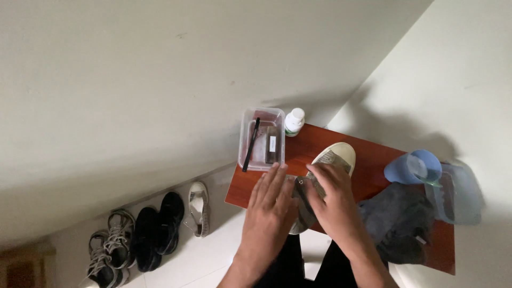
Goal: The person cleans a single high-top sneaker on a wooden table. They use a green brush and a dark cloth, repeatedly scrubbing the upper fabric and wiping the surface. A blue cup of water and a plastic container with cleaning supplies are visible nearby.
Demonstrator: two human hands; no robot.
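Canvas shoe (333,160) lies on the table (368,160); left hand (272,200) rests flat and open, right hand (333,200) grips its upper; tub (261,140) and bottle (294,121) stand untouched.

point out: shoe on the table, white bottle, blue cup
shoe (337,157), head view, pale toe cap.
white bottle (294,122), head view, cap and shoulder.
blue cup (406,169), head view, side wall.

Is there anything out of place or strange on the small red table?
A shoe lies on the table under both hands, beside a bottle and clear box. Nothing looks spilled or damaged.
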